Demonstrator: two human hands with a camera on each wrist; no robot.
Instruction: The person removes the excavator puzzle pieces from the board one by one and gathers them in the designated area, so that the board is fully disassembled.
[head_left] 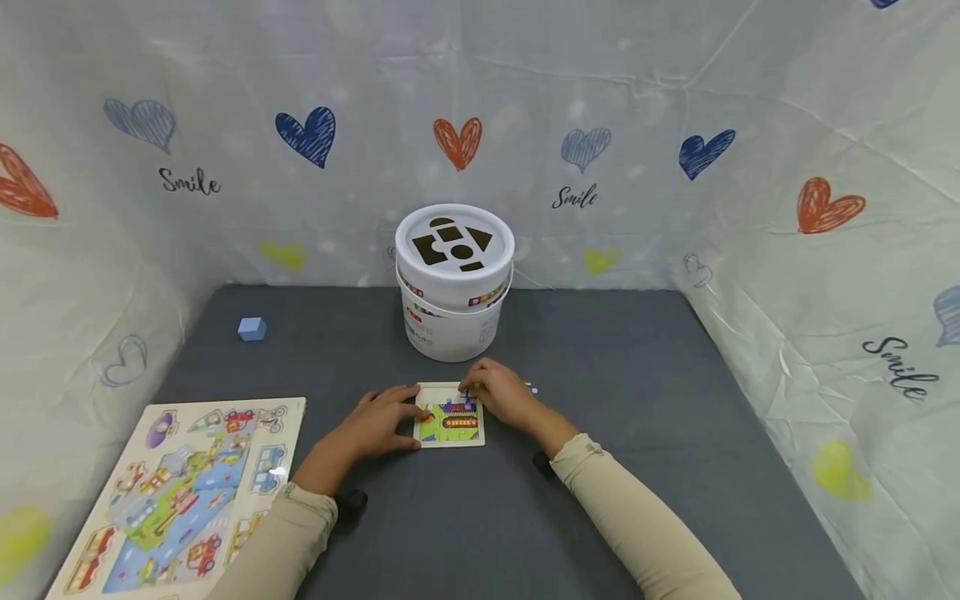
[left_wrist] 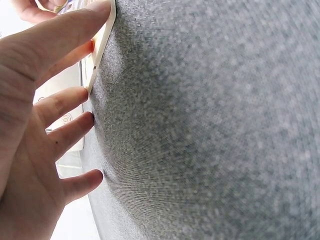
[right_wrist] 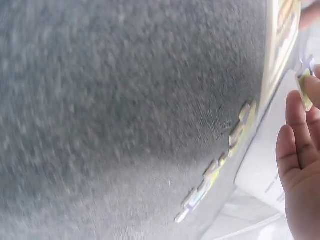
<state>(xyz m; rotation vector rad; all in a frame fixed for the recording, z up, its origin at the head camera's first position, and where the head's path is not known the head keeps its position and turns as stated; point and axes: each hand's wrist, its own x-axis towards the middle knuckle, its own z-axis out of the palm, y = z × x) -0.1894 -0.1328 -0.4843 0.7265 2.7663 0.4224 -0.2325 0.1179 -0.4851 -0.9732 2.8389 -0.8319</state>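
Observation:
A small framed jigsaw puzzle (head_left: 455,426) lies on the dark table, partly filled with green, red and purple pieces. My left hand (head_left: 381,422) rests at its left edge, fingers spread; in the left wrist view the thumb (left_wrist: 75,30) touches the frame's rim. Above the puzzle's upper right, my right hand (head_left: 504,395) pinches a puzzle piece (right_wrist: 304,89) between thumb and fingers, and the piece is held off the board. In the right wrist view, several loose puzzle pieces (right_wrist: 200,192) lie on the table beside the frame, mostly hidden by the right hand in the head view.
Behind the puzzle stands a white bucket (head_left: 450,333) with a shape-cutout lid (head_left: 491,258). A blue block (head_left: 252,329) sits at the back left. A large vehicle puzzle board (head_left: 277,417) lies at the front left. Printed sheeting (head_left: 510,83) walls the table's back and sides.

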